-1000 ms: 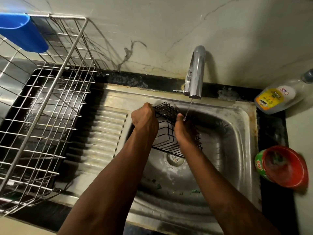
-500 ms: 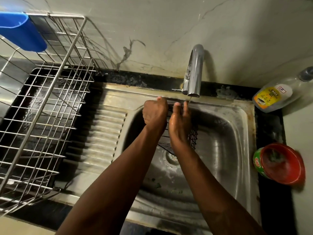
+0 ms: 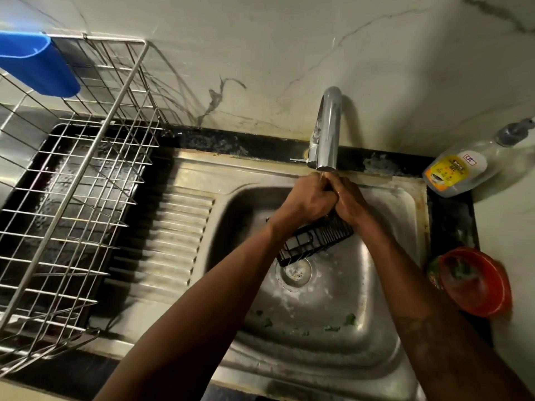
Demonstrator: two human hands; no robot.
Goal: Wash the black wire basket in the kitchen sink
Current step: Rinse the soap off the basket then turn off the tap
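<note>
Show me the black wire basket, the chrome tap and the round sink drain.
Black wire basket point(image 3: 327, 236): head view, ribbed side wall.
Chrome tap point(image 3: 328, 125): head view, mid spout.
Round sink drain point(image 3: 295, 272): head view, strainer centre.

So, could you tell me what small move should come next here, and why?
Probably turn the black wire basket to bring its lower end under the faucet: left hand and right hand grip its upper end there, the rest hangs over the drain.
</note>
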